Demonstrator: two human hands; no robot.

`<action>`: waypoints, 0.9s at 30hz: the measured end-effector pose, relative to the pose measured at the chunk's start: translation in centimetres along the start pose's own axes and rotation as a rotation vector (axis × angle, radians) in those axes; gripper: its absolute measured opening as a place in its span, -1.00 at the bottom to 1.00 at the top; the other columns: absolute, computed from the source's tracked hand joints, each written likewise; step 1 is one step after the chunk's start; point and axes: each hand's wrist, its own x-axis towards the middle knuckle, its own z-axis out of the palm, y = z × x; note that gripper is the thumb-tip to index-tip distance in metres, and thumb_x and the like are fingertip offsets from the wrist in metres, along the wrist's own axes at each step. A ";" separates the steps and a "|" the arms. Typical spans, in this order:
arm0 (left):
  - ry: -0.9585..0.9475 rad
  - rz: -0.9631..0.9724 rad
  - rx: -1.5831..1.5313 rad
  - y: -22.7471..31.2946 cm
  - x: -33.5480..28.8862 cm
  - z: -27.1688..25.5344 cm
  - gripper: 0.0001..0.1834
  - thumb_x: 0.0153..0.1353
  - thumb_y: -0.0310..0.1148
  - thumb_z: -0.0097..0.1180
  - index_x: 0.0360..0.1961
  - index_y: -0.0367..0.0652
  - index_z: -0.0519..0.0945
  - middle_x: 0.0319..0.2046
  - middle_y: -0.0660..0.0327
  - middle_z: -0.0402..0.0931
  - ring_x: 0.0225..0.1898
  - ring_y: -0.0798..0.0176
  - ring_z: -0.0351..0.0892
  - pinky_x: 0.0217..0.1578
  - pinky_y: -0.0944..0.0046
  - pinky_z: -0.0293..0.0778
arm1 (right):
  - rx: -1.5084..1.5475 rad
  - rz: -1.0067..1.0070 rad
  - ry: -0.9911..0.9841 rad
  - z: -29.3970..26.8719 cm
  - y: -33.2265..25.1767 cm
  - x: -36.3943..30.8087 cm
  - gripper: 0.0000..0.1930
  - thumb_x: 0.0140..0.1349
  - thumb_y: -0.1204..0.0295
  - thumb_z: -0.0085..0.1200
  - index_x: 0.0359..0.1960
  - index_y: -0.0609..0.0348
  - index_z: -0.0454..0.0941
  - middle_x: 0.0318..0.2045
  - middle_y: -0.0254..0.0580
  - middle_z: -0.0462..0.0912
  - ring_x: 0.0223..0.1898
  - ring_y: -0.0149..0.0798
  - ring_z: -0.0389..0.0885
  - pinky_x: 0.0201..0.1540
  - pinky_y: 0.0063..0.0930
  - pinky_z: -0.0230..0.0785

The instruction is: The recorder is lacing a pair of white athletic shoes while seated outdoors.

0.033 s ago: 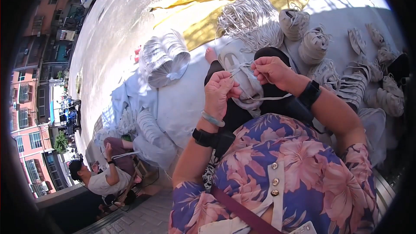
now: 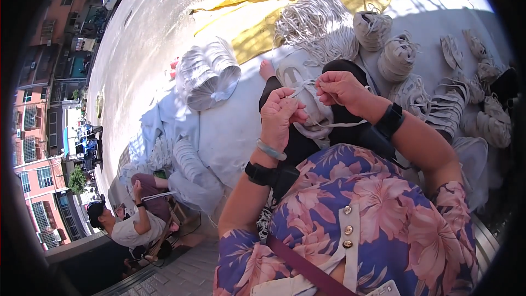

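Observation:
A white shoe upper (image 2: pixel 319 111) lies across my dark-trousered lap, its opening turned away from me. A pale shoelace (image 2: pixel 298 89) runs over it between my hands. My left hand (image 2: pixel 281 111) pinches the lace at the upper's left side, thumb against fingertips. On the other side my right hand (image 2: pixel 341 89) is closed in a pinch on the lace, just above the upper. Another stretch of lace hangs across the near end of the upper toward the right. The exact lace ends are hidden by my fingers.
Beyond my lap lies a heap of white laces (image 2: pixel 318 24) by a yellow sheet (image 2: pixel 257 41). Stacked shoe uppers (image 2: pixel 398 57) stand to the right. A plastic-wrapped bundle (image 2: pixel 205 74) sits at the left, and another person (image 2: pixel 131 225) is seated at the lower left.
My right hand has shifted slightly left, closer to my left hand. Both hands keep their pinch on the lace.

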 end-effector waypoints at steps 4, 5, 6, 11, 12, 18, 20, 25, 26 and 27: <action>-0.001 0.070 0.009 -0.6 0.6 1.2 -0.66 0.18 -0.43 0.06 -0.05 -0.27 0.32 -0.50 0.18 0.53 -0.57 0.41 0.53 -0.56 0.49 0.48 | 0.118 -0.148 -0.082 2.6 0.6 -0.2 -0.82 0.20 0.39 0.02 -0.24 0.22 0.55 -0.39 -0.32 0.56 -0.44 -0.50 0.48 -0.35 -0.68 0.33; -0.003 0.081 0.000 -0.7 0.7 1.4 -0.67 0.18 -0.43 0.06 -0.05 -0.27 0.32 -0.50 0.19 0.54 -0.58 0.42 0.53 -0.57 0.49 0.47 | 0.118 -0.146 -0.086 3.0 0.7 -0.3 -0.82 0.20 0.39 0.02 -0.24 0.22 0.55 -0.39 -0.32 0.56 -0.44 -0.50 0.48 -0.35 -0.68 0.33; -0.003 0.091 -0.010 -0.7 0.7 1.4 -0.67 0.19 -0.44 0.05 -0.05 -0.26 0.32 -0.50 0.20 0.54 -0.58 0.42 0.52 -0.57 0.49 0.46 | 0.180 -0.171 -0.158 3.3 0.7 -0.4 -0.82 0.21 0.40 0.02 -0.23 0.23 0.55 -0.41 -0.32 0.55 -0.44 -0.50 0.48 -0.36 -0.68 0.32; 0.024 0.098 -0.034 -1.0 0.5 1.0 -0.66 0.20 -0.42 0.04 -0.04 -0.26 0.30 -0.50 0.21 0.53 -0.60 0.42 0.51 -0.59 0.48 0.46 | 0.257 -0.197 -0.245 4.5 1.1 -0.7 -0.80 0.23 0.42 -0.02 -0.21 0.28 0.54 -0.46 -0.33 0.52 -0.48 -0.52 0.44 -0.41 -0.67 0.30; 0.020 0.085 -0.054 -1.0 0.4 0.9 -0.66 0.20 -0.41 0.03 -0.04 -0.26 0.30 -0.50 0.21 0.53 -0.60 0.42 0.51 -0.59 0.47 0.46 | 0.234 -0.198 -0.229 4.7 1.2 -0.7 -0.80 0.23 0.42 -0.02 -0.22 0.29 0.54 -0.48 -0.33 0.52 -0.51 -0.52 0.42 -0.43 -0.66 0.29; 0.019 0.093 -0.084 -1.3 0.0 0.4 -0.66 0.18 -0.42 0.00 -0.03 -0.28 0.31 -0.46 0.21 0.49 -0.55 0.40 0.51 -0.50 0.42 0.50 | 0.171 -0.209 -0.190 5.6 1.3 -0.9 -0.79 0.24 0.41 -0.05 -0.21 0.30 0.53 -0.51 -0.35 0.49 -0.57 -0.54 0.35 -0.49 -0.65 0.23; 0.027 0.091 -0.093 -1.3 -0.1 0.3 -0.66 0.18 -0.42 0.00 -0.03 -0.28 0.31 -0.47 0.21 0.49 -0.55 0.39 0.51 -0.50 0.42 0.50 | 0.170 -0.209 -0.200 5.7 1.3 -0.9 -0.79 0.24 0.41 -0.05 -0.21 0.29 0.54 -0.51 -0.37 0.49 -0.57 -0.54 0.34 -0.49 -0.65 0.22; 0.039 0.096 -0.106 -1.5 0.0 0.0 -0.65 0.19 -0.40 0.00 -0.03 -0.29 0.30 -0.48 0.21 0.48 -0.54 0.38 0.51 -0.50 0.42 0.49 | 0.119 -0.199 -0.185 5.8 1.7 -0.2 -0.80 0.24 0.42 -0.08 -0.24 0.28 0.54 -0.53 -0.41 0.47 -0.58 -0.57 0.32 -0.51 -0.67 0.19; 0.035 0.105 -0.113 -1.4 0.0 0.0 -0.63 0.18 -0.38 0.01 -0.02 -0.29 0.29 -0.47 0.21 0.48 -0.55 0.38 0.51 -0.50 0.42 0.48 | 0.120 -0.195 -0.185 5.9 1.8 0.0 -0.80 0.24 0.42 -0.08 -0.24 0.28 0.54 -0.53 -0.41 0.47 -0.58 -0.57 0.32 -0.51 -0.67 0.19; 0.032 0.112 -0.120 -1.3 0.1 0.1 -0.62 0.18 -0.37 0.01 -0.02 -0.29 0.28 -0.47 0.20 0.49 -0.55 0.38 0.50 -0.50 0.43 0.48 | 0.104 -0.214 -0.162 6.0 1.9 0.2 -0.80 0.24 0.42 -0.07 -0.25 0.27 0.54 -0.54 -0.41 0.47 -0.57 -0.58 0.32 -0.51 -0.68 0.19</action>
